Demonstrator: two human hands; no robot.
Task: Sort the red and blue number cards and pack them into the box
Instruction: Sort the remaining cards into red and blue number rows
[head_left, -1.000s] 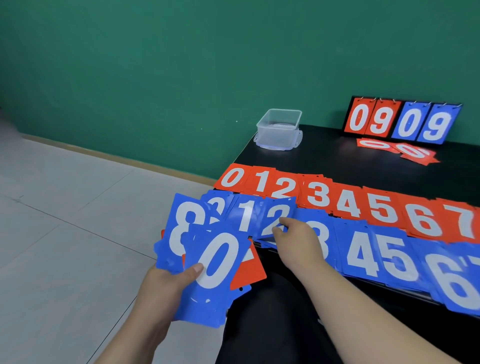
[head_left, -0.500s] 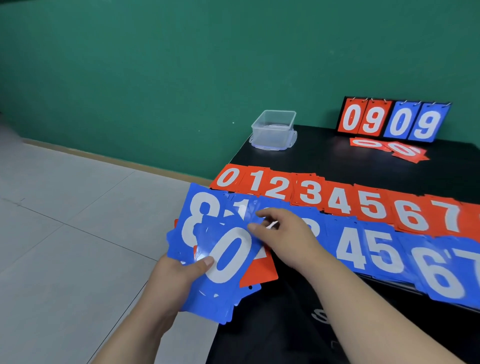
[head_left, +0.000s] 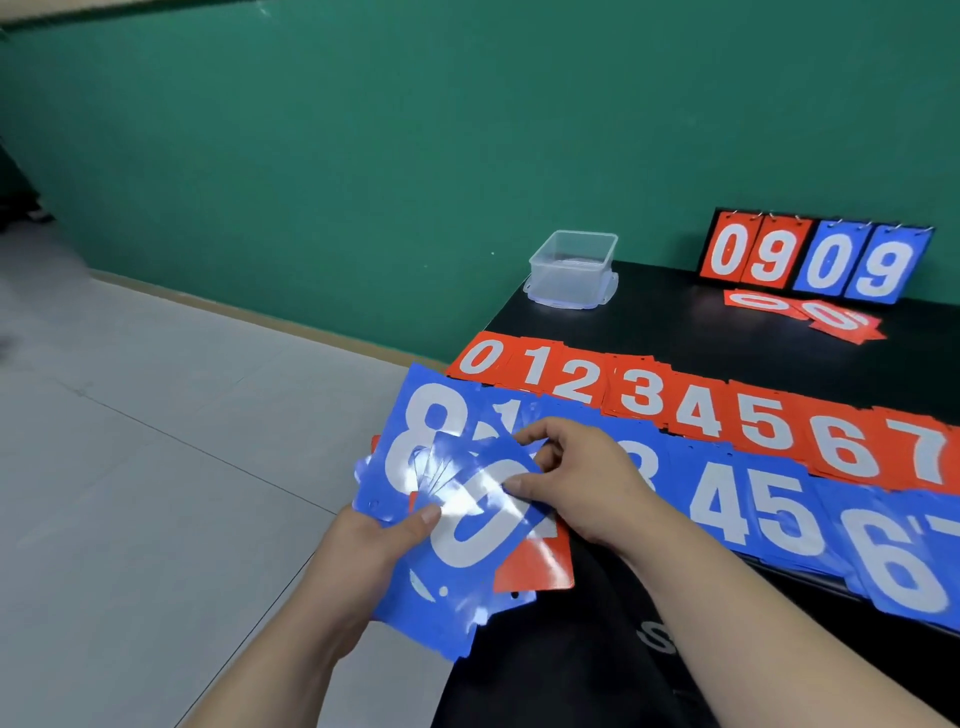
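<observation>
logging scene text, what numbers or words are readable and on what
"0 9 0 9": black standing flip scoreboard.
"0", "0": loose red cards before it.
"0 1 2 3 4 5 6 7": red card row on black table.
"1", "4 5 6 7": blue card row; others covered.
"8", "0": held blue cards, left hand.
"S": on black fabric, rest cut off.

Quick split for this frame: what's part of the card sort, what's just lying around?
Job: left hand holding fanned cards; right hand pinching blue 0 card; red row; blue row; clear box; loose red 0 cards.
Lying about: scoreboard stand at the back of the table.
</observation>
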